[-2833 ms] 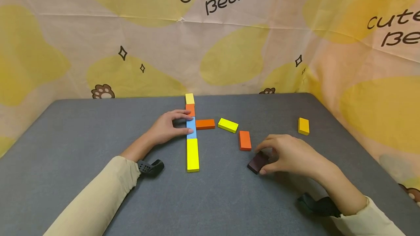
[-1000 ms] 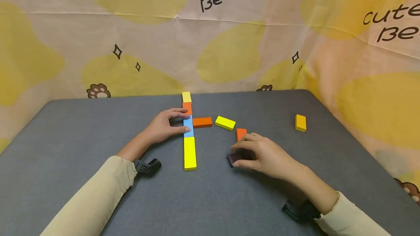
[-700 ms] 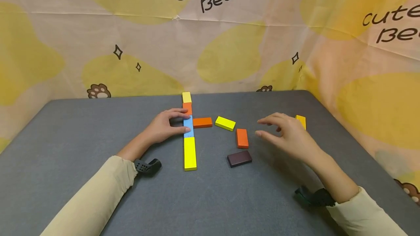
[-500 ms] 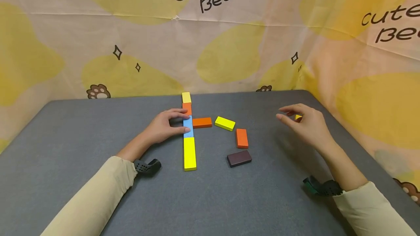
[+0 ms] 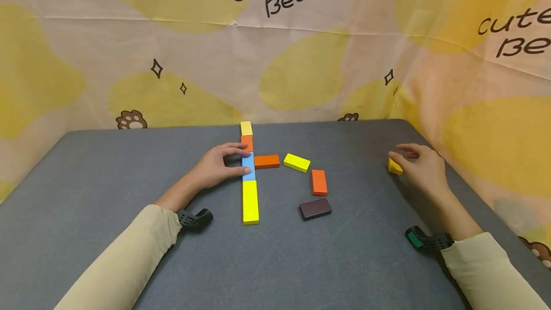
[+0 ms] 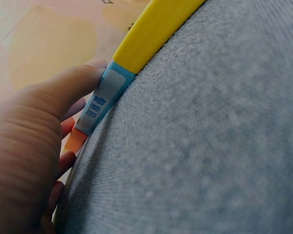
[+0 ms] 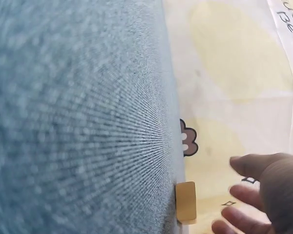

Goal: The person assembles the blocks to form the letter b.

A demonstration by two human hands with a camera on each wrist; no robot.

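My left hand [image 5: 218,166] rests at the left side of a row of blocks. Its thumb tip and a fingertip touch the blue block [image 5: 248,161], which carries a white label in the left wrist view. An orange block [image 5: 247,142] and a pale yellow block [image 5: 246,127] continue the row behind it; a long yellow block [image 5: 250,202] lies in front. At the right, my right hand [image 5: 424,169] is over an orange-yellow block [image 5: 394,167], partly covering it in the head view. In the right wrist view its fingers are spread, apart from that block [image 7: 186,202].
An orange block [image 5: 267,161] sticks out rightward from the blue one. Curving on from it lie a bright yellow block [image 5: 296,162], a red-orange block [image 5: 319,182] and a dark brown block [image 5: 315,209]. A printed cloth [image 5: 301,71] hangs behind the grey table [image 5: 172,271].
My right hand set the dark brown block down below the red-orange one and let go. It then moved right and back to the orange-yellow block. The left hand stayed in place.
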